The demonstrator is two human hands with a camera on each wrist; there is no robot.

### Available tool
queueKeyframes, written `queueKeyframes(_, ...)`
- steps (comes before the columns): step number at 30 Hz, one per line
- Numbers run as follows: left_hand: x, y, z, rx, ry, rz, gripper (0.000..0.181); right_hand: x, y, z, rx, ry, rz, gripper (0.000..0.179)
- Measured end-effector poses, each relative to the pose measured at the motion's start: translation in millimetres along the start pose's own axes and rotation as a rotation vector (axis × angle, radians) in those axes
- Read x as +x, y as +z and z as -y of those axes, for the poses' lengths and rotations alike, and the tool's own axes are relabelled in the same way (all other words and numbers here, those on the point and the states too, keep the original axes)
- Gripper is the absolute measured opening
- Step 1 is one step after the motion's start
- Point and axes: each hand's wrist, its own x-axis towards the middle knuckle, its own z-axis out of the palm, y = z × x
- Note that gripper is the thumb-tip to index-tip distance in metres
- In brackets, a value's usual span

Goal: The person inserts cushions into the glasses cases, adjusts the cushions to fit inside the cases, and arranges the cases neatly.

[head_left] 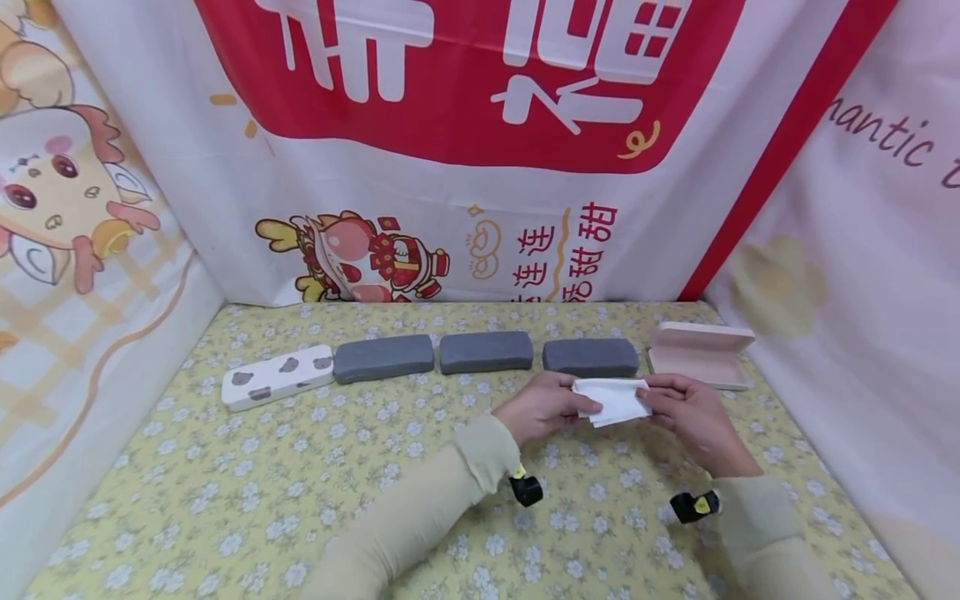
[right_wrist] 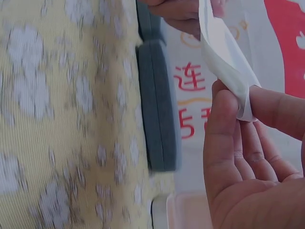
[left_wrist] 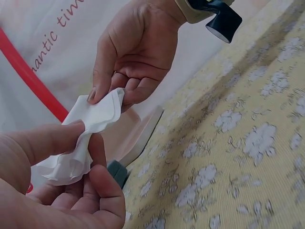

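Observation:
Between my two hands, over the table, is a thin folded white cloth (head_left: 613, 400). My left hand (head_left: 542, 408) pinches its left end, thumb on top. My right hand (head_left: 692, 414) pinches the right end between thumb and fingers. In the left wrist view the cloth (left_wrist: 97, 114) has loose layers and bunches up at the left thumb. The right wrist view shows the cloth (right_wrist: 226, 59) stretching from the right fingertips up to the left hand. Just behind the right hand an eyeglass case (head_left: 701, 354), pale pink, stands with its lid up.
Left of the pink case, a row of closed eyeglass cases runs along the back: a dark grey one (head_left: 591, 357), another grey one (head_left: 486, 352), a third grey one (head_left: 384, 358), and a white one with brown bear patches (head_left: 277, 377). A flowered yellow cloth (head_left: 420, 500) covers the table. Printed curtains surround it.

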Motion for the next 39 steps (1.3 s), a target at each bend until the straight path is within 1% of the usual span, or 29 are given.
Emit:
queueKeyframes(3, 13.4, 8.1, 1.8, -0.024, 0.010, -0.041, 0.021, 4.8, -9, -2, 0.013, -0.016, -0.007, 0.029)
queueKeyframes(5, 21.5, 13.9, 2.5, -0.029, 0.020, -0.067, 0.021, 7.5, -15, -3, 0.041, -0.018, -0.019, 0.022)
queueKeyframes(8, 31.8, 22.5, 2.6, -0.034, 0.041, -0.099, 0.021, 11.3, -22, -3, 0.056, -0.023, -0.034, 0.016)
queueKeyframes(13, 46.3, 35.6, 3.3, -0.053, 0.068, -0.149, 0.020, 17.8, -34, -2, 0.032, -0.037, -0.047, 0.014)
queueKeyframes(18, 62.4, 45.4, 7.8, -0.107, 0.080, -0.180, 0.016, 24.2, -46, 0, 0.032, -0.042, -0.061, 0.013)
queueKeyframes(21, 71.1, 51.4, 11.4, -0.130, 0.088, -0.198, 0.015, 27.0, -52, -1, 0.050, -0.043, -0.076, 0.013)
queueKeyframes(25, 78.5, 60.6, 14.3, -0.145, 0.081, -0.210, 0.013, 30.5, -59, -5, 0.083, -0.042, -0.113, 0.012)
queueKeyframes(29, 85.8, 70.0, 14.9, -0.175, 0.080, -0.191, 0.014, 36.8, -70, -6, 0.103, -0.033, -0.142, 0.014)
queueKeyframes(31, 89.6, 73.0, 15.3, -0.208, 0.085, -0.158, 0.017, 40.6, -75, -6, 0.107, -0.025, -0.151, 0.017)
queueKeyframes(34, 94.9, 74.6, 15.2, -0.284, 0.081, -0.087, 0.027, 46.9, -81, -4, 0.103, -0.013, -0.181, 0.017)
queueKeyframes(37, 98.8, 74.1, 13.5, -0.342, 0.075, -0.041, 0.036, 52.3, -85, -1, 0.095, -0.010, -0.215, 0.014)
queueKeyframes(39, 101.5, 73.7, 12.2, -0.361, 0.078, -0.023, 0.042, 55.5, -87, 0, 0.105, -0.006, -0.232, 0.012)
